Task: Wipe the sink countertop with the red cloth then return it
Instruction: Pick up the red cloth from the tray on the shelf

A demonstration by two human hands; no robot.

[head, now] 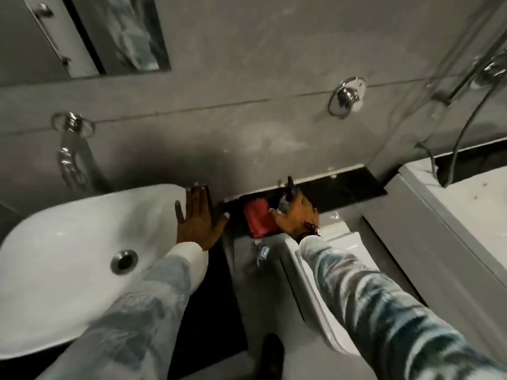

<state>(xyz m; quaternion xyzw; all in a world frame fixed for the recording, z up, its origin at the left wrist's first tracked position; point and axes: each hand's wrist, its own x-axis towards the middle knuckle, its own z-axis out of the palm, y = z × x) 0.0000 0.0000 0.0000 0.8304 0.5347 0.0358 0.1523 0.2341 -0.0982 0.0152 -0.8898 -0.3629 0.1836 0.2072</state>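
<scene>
The red cloth [256,219] lies crumpled on the narrow black countertop [343,192] that runs along the wall to the right of the white sink [55,215]. My left hand [199,218] lies flat with its fingers spread on the sink's right rim. Just right of the cloth is my right hand [297,216], fingers apart and thumb touching the cloth's edge. A small dark object with a blue spot [289,192] stands at its fingertips. I cannot tell whether the hand touches it.
A chrome tap [68,160] hangs on the wall above the sink. A white toilet [329,270] sits under my right forearm. A small clear item [262,250] lies below the cloth. A chrome ring [347,96] is on the wall, and a bathtub edge [452,193] is at the right.
</scene>
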